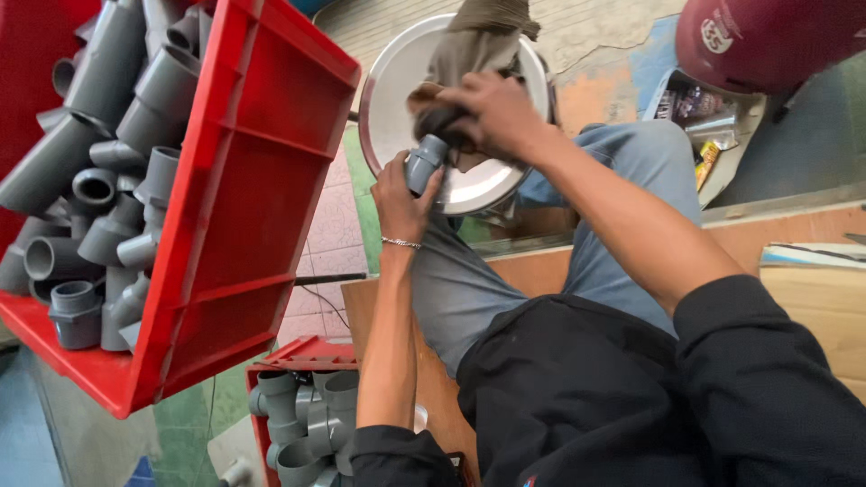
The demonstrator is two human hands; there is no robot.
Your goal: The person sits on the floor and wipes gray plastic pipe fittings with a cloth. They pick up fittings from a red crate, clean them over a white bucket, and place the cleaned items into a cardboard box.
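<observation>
The left hand (403, 194) holds a small grey plastic pipe fitting (424, 163); the right hand (492, 115) presses a dark cloth (439, 122) on it, above a round metal basin (397, 86). A red plastic crate (253, 198) of grey fittings stands left.

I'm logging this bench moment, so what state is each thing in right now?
Left hand: gripping the grey pipe fitting.
Right hand: pressing a dark cloth onto the fitting.
Metal basin: tilted on edge.
Large red crate: tipped, full of grey fittings.
Small red crate: holds more fittings.
</observation>
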